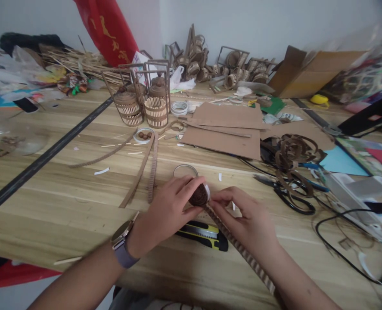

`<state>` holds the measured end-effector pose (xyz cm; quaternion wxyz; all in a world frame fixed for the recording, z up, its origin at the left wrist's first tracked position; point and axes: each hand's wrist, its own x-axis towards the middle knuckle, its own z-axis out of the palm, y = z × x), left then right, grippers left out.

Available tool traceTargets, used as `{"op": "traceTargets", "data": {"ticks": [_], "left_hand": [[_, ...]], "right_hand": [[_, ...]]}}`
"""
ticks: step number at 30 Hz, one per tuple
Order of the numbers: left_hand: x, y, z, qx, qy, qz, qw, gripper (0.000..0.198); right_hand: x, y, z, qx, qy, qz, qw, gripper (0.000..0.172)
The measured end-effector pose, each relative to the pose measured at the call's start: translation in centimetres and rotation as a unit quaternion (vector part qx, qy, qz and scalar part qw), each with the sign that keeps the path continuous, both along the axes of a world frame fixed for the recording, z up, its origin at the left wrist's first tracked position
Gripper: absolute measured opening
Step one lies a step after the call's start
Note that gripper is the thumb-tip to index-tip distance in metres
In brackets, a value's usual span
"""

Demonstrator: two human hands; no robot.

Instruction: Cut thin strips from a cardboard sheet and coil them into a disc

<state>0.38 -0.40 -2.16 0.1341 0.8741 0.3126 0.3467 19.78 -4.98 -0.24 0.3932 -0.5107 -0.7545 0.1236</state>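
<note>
My left hand (166, 209), with a watch on its wrist, is closed around a tightly wound brown coil (197, 196) of cardboard strip. A white piece of paper or tape (207, 192) sits on the coil's right side. The fingertips of my right hand (250, 217) pinch beside that white piece, where a corrugated cardboard strip (247, 256) meets the coil. From there the strip runs down to the lower right, past my right wrist. Under my hands lies a black and yellow utility knife (205, 235). Just behind my left fingers is a thin ring (184, 165).
Loose brown strips (139, 172) lie left of my hands. Small slatted baskets (156, 113) with tall handles stand farther back. Flat cardboard sheets (225, 140) lie mid-table. Scissors (292, 200), tangled strips (296, 150) and black cable (326, 234) occupy the right side.
</note>
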Motion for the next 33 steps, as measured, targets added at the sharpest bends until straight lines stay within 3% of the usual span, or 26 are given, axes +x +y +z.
{"op": "traceTargets", "data": {"ticks": [7,33], "left_hand": [[0.21,-0.10,-0.07,0.003,0.011,0.014,1.000,0.053],[0.24,-0.81,0.22,0.021,0.078,0.026,0.996,0.055]], "right_hand": [[-0.23,-0.35,-0.49,0.030,-0.011,-0.008,0.999,0.013],[-0.06,-0.41,-0.58,-0.013,-0.019,-0.021,1.000,0.013]]}}
